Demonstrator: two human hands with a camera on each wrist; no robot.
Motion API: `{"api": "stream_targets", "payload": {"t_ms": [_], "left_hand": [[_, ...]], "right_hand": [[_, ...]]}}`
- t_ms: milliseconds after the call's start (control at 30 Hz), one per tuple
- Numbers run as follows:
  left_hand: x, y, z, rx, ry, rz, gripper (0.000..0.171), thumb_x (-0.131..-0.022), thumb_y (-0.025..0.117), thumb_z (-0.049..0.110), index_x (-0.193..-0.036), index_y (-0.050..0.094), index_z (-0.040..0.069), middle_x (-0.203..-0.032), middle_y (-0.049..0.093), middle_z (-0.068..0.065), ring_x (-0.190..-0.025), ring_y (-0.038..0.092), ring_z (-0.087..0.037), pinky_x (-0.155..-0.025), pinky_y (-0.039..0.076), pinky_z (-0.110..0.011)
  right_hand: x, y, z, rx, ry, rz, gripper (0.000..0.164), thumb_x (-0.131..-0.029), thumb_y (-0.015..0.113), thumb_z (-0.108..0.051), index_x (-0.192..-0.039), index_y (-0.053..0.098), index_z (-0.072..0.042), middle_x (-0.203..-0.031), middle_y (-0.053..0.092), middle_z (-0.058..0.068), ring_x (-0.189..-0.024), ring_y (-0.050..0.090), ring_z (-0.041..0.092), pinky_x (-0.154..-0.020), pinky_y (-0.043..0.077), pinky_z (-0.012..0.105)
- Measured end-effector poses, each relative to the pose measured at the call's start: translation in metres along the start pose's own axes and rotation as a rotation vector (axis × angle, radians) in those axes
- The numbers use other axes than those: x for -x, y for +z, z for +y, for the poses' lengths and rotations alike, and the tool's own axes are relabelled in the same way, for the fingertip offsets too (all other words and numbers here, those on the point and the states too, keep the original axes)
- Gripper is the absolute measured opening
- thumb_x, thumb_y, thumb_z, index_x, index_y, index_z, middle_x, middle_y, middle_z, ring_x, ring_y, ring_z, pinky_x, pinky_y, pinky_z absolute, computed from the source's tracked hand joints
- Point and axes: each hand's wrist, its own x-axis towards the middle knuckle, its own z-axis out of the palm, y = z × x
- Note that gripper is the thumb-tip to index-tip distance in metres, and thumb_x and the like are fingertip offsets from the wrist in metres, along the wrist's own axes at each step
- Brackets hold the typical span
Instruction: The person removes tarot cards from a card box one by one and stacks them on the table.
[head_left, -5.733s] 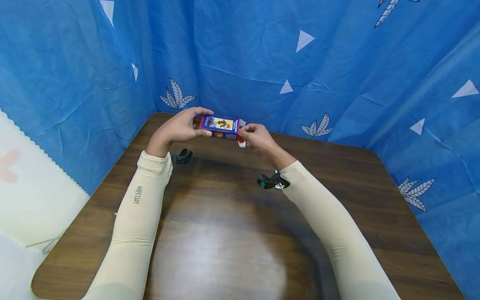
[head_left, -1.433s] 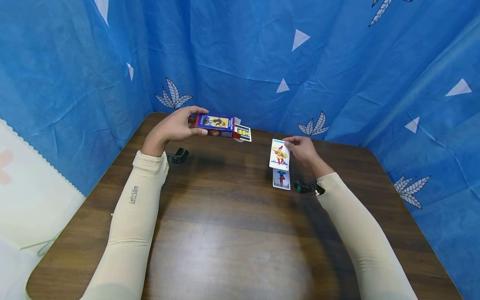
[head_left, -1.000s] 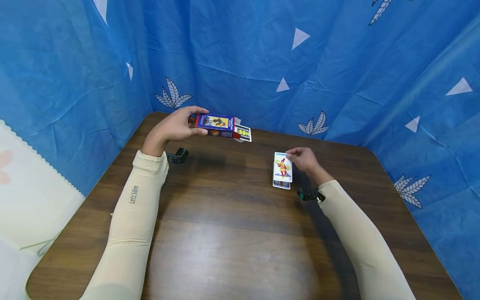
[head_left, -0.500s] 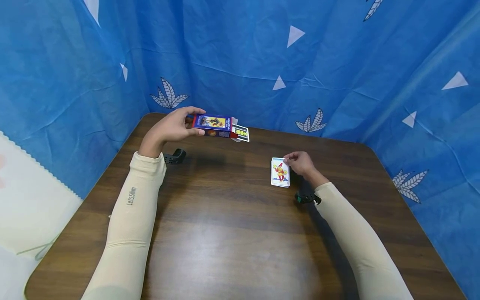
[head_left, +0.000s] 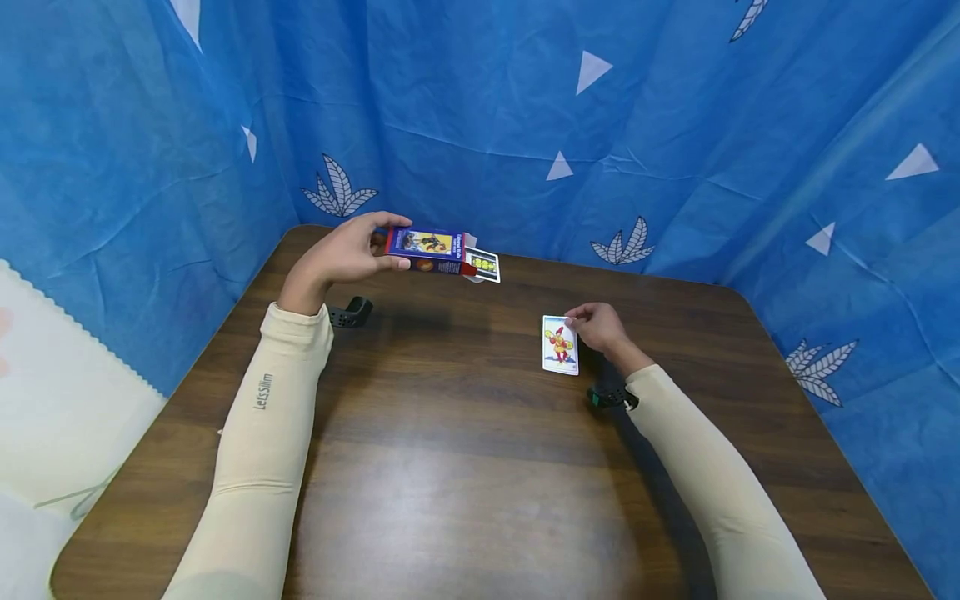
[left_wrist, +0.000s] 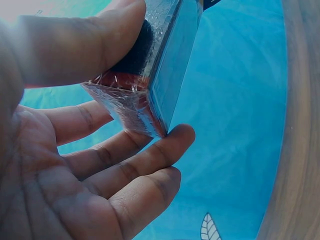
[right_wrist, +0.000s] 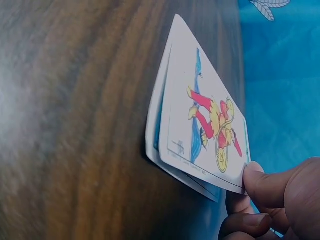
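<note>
My left hand (head_left: 347,252) grips the closed end of a blue and red card box (head_left: 427,248), thumb on one side and fingers on the other, held above the table's far left. A tarot card (head_left: 486,265) with yellow discs pokes out of the box's open right end. Farther right, my right hand (head_left: 598,327) pinches the corner of a tarot card (head_left: 560,344) showing a figure in red and yellow. In the right wrist view that card (right_wrist: 210,120) lies over another card (right_wrist: 155,117), slightly offset, at the tabletop. The left wrist view shows the box's glossy wrapped end (left_wrist: 127,107).
The brown wooden table (head_left: 450,433) has rounded corners. A blue curtain (head_left: 487,100) with white triangles and leaves hangs along its back and sides. At the left a pale cloth (head_left: 60,392) borders the table.
The right hand has brought the red and yellow figure card down toward the viewer, over the card lying on the table. A card now sticks out of the box, which stays in the left hand.
</note>
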Motion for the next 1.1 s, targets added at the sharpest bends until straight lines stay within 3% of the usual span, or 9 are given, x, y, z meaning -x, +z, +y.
{"api": "stream_targets", "payload": {"t_ms": [467,1100], "left_hand": [[-0.0008,0.0,0.0006,0.004,0.011,0.003,0.067,-0.091,0.072,0.024,-0.147,0.041,0.008,-0.142,0.045,-0.02,-0.12,0.05,-0.035,-0.102,0.045,-0.05],[-0.0008,-0.0016,0.0012,0.01,-0.022,-0.003,0.068,-0.091,0.072,0.026,-0.148,0.04,0.01,-0.143,0.044,-0.02,-0.121,0.049,-0.036,-0.104,0.044,-0.051]], "right_hand": [[0.0004,0.0055,-0.0024,0.048,0.031,0.019,0.021,-0.1,0.056,-0.018,-0.114,0.067,-0.005,-0.112,0.061,0.015,-0.096,0.053,0.027,-0.081,0.045,0.035],[-0.0022,0.0088,-0.004,0.136,0.022,0.026,0.022,-0.1,0.057,-0.021,-0.114,0.067,-0.006,-0.115,0.061,0.016,-0.098,0.054,0.028,-0.086,0.047,0.04]]}}
